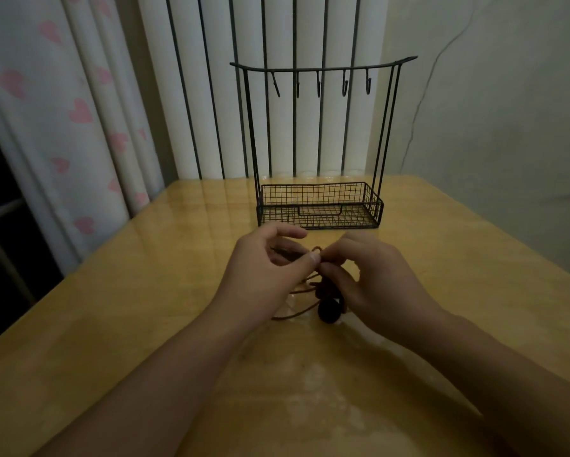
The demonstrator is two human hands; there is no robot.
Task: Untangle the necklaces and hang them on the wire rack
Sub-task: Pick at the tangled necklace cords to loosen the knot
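Lighting's pretty dim here, so the necklaces [313, 285] just read as one brown knot of cord; can't tell how many strands there are or where one ends. Your hands cover a good chunk of it too. There's a dark round pendant [329, 311] lying on the bench [145, 291] right below your fingers, with cord looping out beside it. Your left hand [263, 268] has thumb and finger pinched together on the cord, and your right hand [372, 278] is pinching the same tangle right next to it, fingertips nearly touching, a small loop poking up between them. The wire rack [319, 206] stands just behind your hands, hooks [319, 85] bare.
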